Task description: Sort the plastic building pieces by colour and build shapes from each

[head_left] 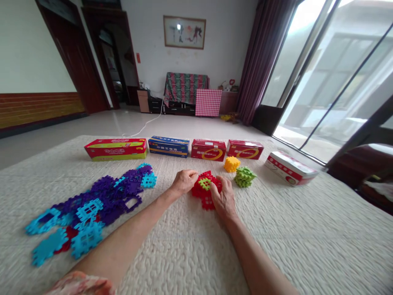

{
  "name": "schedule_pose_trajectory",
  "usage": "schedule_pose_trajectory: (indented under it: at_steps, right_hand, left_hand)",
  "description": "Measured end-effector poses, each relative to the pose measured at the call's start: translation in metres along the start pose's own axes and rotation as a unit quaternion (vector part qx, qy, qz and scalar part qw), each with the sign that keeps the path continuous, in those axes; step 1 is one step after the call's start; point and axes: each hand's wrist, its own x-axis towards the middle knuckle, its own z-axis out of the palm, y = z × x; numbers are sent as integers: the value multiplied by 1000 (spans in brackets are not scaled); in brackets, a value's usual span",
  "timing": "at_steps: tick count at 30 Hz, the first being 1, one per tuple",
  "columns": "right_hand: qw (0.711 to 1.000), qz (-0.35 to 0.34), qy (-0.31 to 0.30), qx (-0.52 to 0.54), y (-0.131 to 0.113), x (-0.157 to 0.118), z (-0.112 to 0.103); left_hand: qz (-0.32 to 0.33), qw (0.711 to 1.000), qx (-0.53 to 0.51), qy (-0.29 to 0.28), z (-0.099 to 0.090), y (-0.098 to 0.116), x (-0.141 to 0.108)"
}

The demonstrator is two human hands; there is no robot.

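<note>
A small heap of red interlocking plastic building pieces [207, 203] lies on the quilted cover in front of me, with a lime-green window piece [204, 184] on top. My left hand [184, 181] is closed at the heap's left edge, its fingertips pinched together; what they hold, if anything, is hidden. Around the right side of the heap curls my right hand [225, 198], thumb against the red pieces near the green one. Just beyond it sit a yellow block [231, 164] and a stack of green pieces [245, 177].
Purple and light-blue pieces [106, 200] are spread in a pile at left, a few red ones among them. Behind stand a red-yellow box [116, 149], a blue box [168, 146], two red boxes [208, 150] and, at right, a white-red box [290, 168].
</note>
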Motion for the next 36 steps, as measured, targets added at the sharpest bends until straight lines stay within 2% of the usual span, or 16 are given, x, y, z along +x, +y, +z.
schedule_pose_trajectory:
  at_steps: [3,6,10,15,20,25,36]
  right_hand:
    - [999,-7,-28,-42,-2,-3,-2]
    - [993,6,-48,-105,-4,-6,-4]
    - [985,10,-97,-143,-5,-8,-8]
    - [967,-2,-203,-152,-2,-6,-18]
    - [950,-20,-264,-168,0,-6,-22]
    - [956,-46,-251,-144,-1,-6,-21]
    - [983,-81,-163,-36,-1,-1,-12]
  left_hand:
    - [7,998,41,56,3,-6,1]
    - [-2,996,61,64,13,-9,5]
    - [5,998,69,6,27,-3,15]
    - [45,996,41,-66,41,6,35]
    - [92,991,14,-101,46,-4,44]
    - [94,986,-88,-106,42,-16,40]
    - [62,982,-168,-56,41,-14,35]
